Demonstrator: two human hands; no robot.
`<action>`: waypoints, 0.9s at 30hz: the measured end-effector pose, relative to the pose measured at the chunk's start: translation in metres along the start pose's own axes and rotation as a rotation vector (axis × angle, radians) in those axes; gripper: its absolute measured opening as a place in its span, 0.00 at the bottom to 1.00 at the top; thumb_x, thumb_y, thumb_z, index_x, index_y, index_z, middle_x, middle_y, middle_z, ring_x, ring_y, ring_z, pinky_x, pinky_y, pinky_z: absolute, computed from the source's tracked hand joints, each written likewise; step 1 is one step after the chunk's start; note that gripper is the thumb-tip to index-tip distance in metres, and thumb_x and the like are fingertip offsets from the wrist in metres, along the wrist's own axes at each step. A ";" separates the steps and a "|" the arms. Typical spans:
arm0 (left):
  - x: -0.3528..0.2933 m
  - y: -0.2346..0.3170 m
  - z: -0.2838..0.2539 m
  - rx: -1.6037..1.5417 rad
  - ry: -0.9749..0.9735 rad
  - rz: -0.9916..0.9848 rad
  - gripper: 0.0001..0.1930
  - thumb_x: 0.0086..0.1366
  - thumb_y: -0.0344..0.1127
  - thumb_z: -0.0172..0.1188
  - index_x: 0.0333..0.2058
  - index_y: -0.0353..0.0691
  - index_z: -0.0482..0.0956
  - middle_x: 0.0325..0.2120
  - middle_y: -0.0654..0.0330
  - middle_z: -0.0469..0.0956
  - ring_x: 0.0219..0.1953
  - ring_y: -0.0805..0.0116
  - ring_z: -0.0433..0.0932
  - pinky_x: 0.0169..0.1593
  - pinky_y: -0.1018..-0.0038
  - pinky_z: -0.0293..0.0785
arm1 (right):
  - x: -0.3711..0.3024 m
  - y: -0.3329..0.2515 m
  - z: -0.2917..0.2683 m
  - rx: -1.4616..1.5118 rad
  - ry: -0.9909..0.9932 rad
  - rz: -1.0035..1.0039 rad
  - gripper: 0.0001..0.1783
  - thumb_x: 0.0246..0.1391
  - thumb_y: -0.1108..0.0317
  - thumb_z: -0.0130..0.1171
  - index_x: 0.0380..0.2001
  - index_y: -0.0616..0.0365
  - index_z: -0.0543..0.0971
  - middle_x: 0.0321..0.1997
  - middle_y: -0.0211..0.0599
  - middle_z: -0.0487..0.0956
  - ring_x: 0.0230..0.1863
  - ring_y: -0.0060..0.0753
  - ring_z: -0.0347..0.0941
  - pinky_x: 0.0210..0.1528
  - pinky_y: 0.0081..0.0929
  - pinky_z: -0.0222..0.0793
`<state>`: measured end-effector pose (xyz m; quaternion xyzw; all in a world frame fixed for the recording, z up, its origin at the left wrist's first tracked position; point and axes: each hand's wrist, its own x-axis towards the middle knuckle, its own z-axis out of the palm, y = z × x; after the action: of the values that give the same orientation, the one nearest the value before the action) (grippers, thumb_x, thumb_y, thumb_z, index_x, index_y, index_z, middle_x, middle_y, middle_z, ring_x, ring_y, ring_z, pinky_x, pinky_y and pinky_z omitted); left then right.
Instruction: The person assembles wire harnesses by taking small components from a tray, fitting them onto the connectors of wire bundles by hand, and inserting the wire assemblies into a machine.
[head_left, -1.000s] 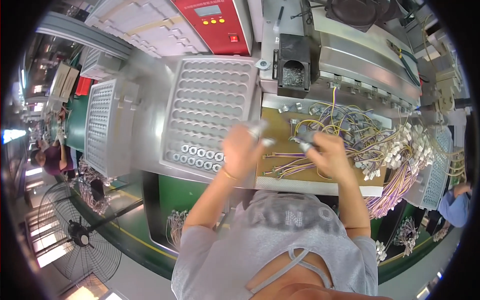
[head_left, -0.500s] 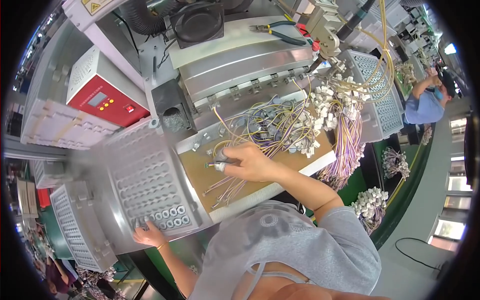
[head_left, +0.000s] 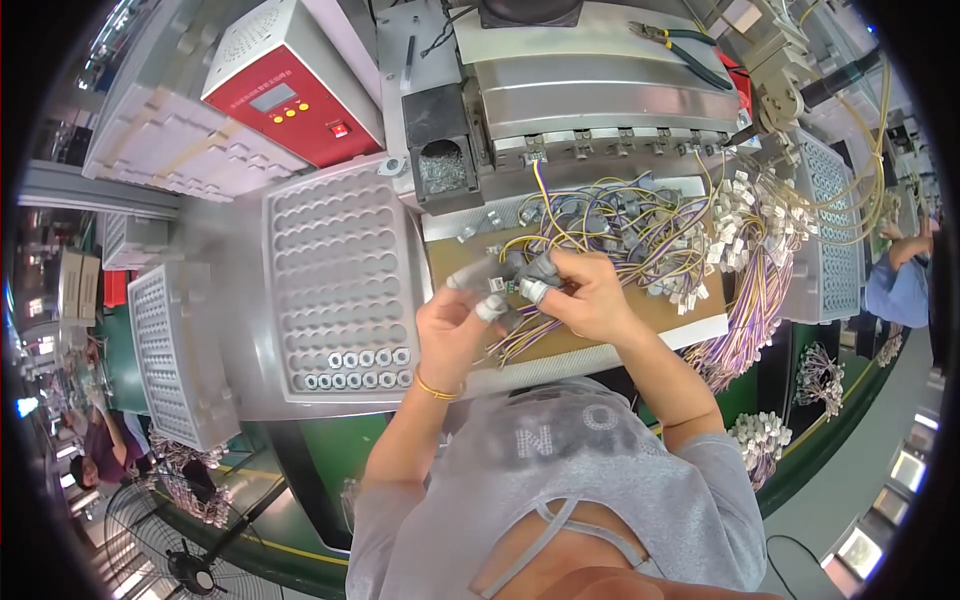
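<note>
Wire plug (head_left: 511, 287): likely light, fragile; hold by sides.
Right hand (head_left: 592, 296) pinches it; left hand (head_left: 452, 325), eight o'clock, grip unclear.

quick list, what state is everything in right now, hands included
Left hand, fingers bent near a small connector, grip blurred
Right hand, fingers curled beside it, grip unclear
Wires, tangled, heaped
Tray, partly filled, metal rings in the two nearest rows
Red box, switch seemingly lit
Pliers, lying, handles spread
Black bin, holding shiny bits
</note>
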<state>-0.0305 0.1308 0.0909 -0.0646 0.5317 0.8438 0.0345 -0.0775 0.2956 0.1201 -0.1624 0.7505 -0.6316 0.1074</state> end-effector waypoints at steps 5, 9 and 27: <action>-0.001 -0.002 0.003 0.037 -0.082 0.068 0.18 0.54 0.22 0.54 0.45 0.28 0.68 0.36 0.53 0.74 0.28 0.72 0.75 0.25 0.81 0.73 | 0.001 0.003 0.000 0.043 0.023 -0.034 0.07 0.38 0.74 0.57 0.16 0.63 0.69 0.13 0.26 0.67 0.14 0.12 0.58 0.14 0.15 0.54; 0.000 0.003 0.007 0.074 -0.117 0.061 0.18 0.54 0.22 0.54 0.45 0.28 0.68 0.37 0.53 0.74 0.29 0.72 0.74 0.26 0.81 0.73 | 0.002 0.000 -0.008 -0.027 -0.007 -0.124 0.10 0.33 0.72 0.58 0.13 0.62 0.67 0.11 0.29 0.65 0.12 0.16 0.58 0.14 0.18 0.53; 0.002 0.007 0.021 0.240 -0.067 0.131 0.10 0.51 0.20 0.56 0.35 0.28 0.74 0.35 0.55 0.75 0.35 0.72 0.73 0.38 0.78 0.71 | -0.006 0.000 -0.011 -0.191 -0.060 -0.278 0.10 0.30 0.71 0.59 0.16 0.60 0.68 0.12 0.38 0.63 0.12 0.36 0.60 0.16 0.27 0.56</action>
<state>-0.0347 0.1468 0.1056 0.0028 0.6305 0.7762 0.0046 -0.0757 0.3076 0.1220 -0.2930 0.7738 -0.5611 0.0254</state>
